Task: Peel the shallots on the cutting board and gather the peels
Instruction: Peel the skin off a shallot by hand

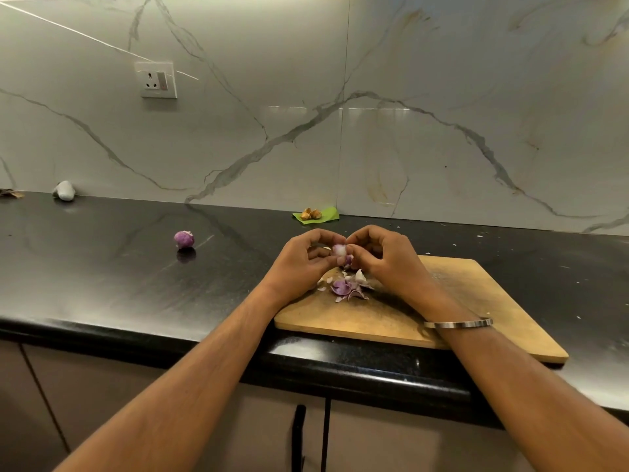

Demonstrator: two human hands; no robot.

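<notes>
**Peeling part-way through, peels in a loose heap**

Two bare forearms reached from the near edge over the counter (102, 267) to the board (459, 301), a bangle (457, 323) on the right wrist. Above the far left part of the board, the left hand (303, 264) and right hand (381, 260) met fingertip to fingertip — each with fingers curled in, pinching one small shallot (338, 249) between them. It was held clear of the wood, not resting on it.

The shallot showed mostly pale at the top, purple lower down, so its skin looked largely off; whether a last strip was being pulled could not be told, since the fingers hid its sides. Its long axis seemed to run roughly upright, tilted a little, pale end up — though so little of it showed that this was a judgement only.

Just below the hands lay the peels (349, 287), purple and white scraps in a loose heap on the board, a few bits strayed to the left of it. They were near one another but not yet drawn into one pile.

A second shallot (184, 239) sat on the counter well left of the board, purple and seemingly already skinned. What was left, by the look of it: finishing the held one and sweeping the peels together.
</notes>
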